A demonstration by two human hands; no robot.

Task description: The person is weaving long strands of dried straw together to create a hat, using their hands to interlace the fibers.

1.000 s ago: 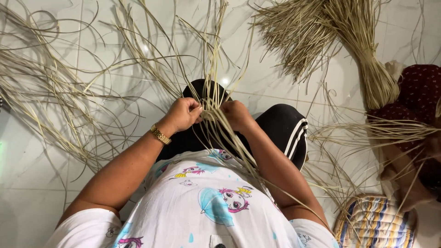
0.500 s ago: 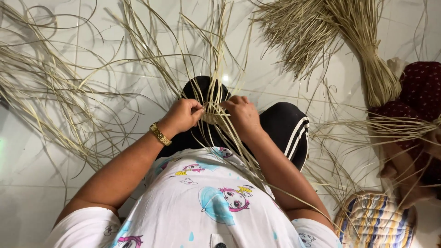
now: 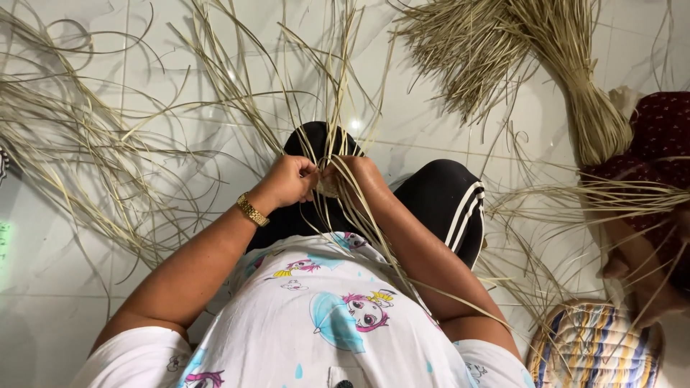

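Both the left hand point(image 3: 290, 181) and the right hand point(image 3: 353, 172) pinch their fingers around the small woven start of pale dry straw strips point(image 3: 329, 185) above the lap, centre frame. Loose strips fanning toward twelve o'clock could tangle, or a brittle strand snap if pulled hard.

We see a small, pale tan woven knot of flat straw strips point(image 3: 329, 185) pinched between both hands above the lap; its long thin loose strands point(image 3: 287, 79) fan upward and outward over the white tiled floor.
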